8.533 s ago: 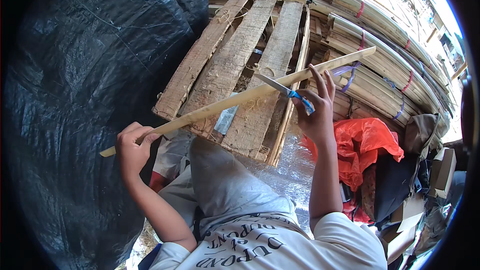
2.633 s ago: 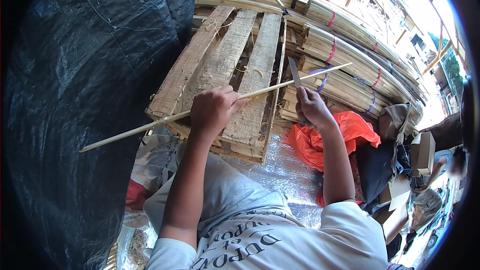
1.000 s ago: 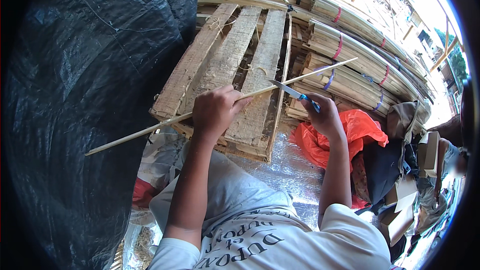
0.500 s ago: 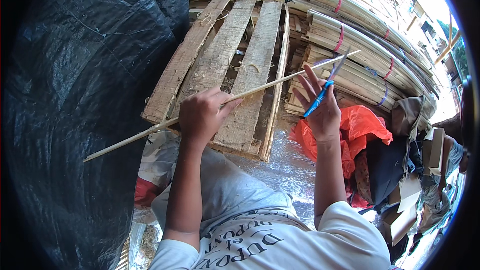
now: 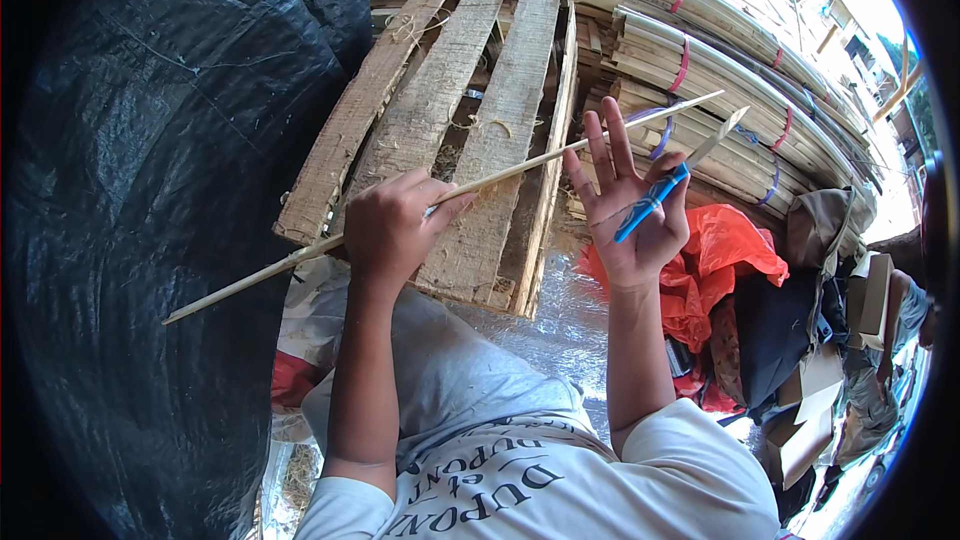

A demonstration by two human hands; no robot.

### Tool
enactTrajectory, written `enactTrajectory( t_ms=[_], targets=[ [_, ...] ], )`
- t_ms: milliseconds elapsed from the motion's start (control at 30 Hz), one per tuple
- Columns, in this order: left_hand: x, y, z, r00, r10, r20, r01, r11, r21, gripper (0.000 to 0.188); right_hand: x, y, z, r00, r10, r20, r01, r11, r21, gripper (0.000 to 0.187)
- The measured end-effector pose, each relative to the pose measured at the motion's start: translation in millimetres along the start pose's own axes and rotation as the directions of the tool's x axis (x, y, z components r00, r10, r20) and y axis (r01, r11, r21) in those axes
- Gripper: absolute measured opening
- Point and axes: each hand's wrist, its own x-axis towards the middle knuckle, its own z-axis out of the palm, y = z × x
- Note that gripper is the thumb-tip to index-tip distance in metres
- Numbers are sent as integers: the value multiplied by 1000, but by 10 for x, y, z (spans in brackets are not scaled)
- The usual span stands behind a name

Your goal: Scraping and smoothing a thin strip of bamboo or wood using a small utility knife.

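Note:
A long thin bamboo strip (image 5: 530,163) runs slantwise in front of me, its left end low and its right end high. My left hand (image 5: 395,225) is closed around it left of its middle. My right hand (image 5: 630,215) is palm up near the strip's right part, with a knife (image 5: 650,204) caught between thumb and index finger. The knife's blue handle lies over the palm, and its blade points up and right. The other fingers of that hand are stretched apart, their tips by the strip.
Beneath the strip stands a slatted wooden crate (image 5: 497,130) with curled shavings on it. Tied bundles of wood strips (image 5: 700,70) are stacked beyond. A dark tarp (image 5: 170,160) hangs at left. An orange plastic bag (image 5: 722,260) and open cardboard boxes (image 5: 808,410) lie at right.
My right hand has turned its palm upward and spread its fingers, swinging the knife blade right, away from the strip. The left hand keeps its hold, shifting slightly left.

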Motion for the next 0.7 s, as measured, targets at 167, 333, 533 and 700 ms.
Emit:
enactTrajectory(
  t_ms=[167, 333, 533, 700],
  targets=[
    [9, -6, -18, 1000, -4, 4, 4, 1000, 9, 23, 45, 79, 136, 1000, -5, 4, 5, 999, 36, 32],
    [25, 3, -30, 1000, 0, 17, 0, 1000, 22, 23, 61, 134, 88, 1000, -1, -23, 0, 999, -41, 40],
    [65, 23, -41, 998, 58, -6, -58, 998, 24, 24, 124, 350, 107, 989, -145, 39, 80, 289, -954, 27],
    [7, -89, -8, 998, 54, -29, -53, 998, 23, 25, 232, 666, 387, 980, 49, 192, 189, -532, -825, 24]
  ],
)
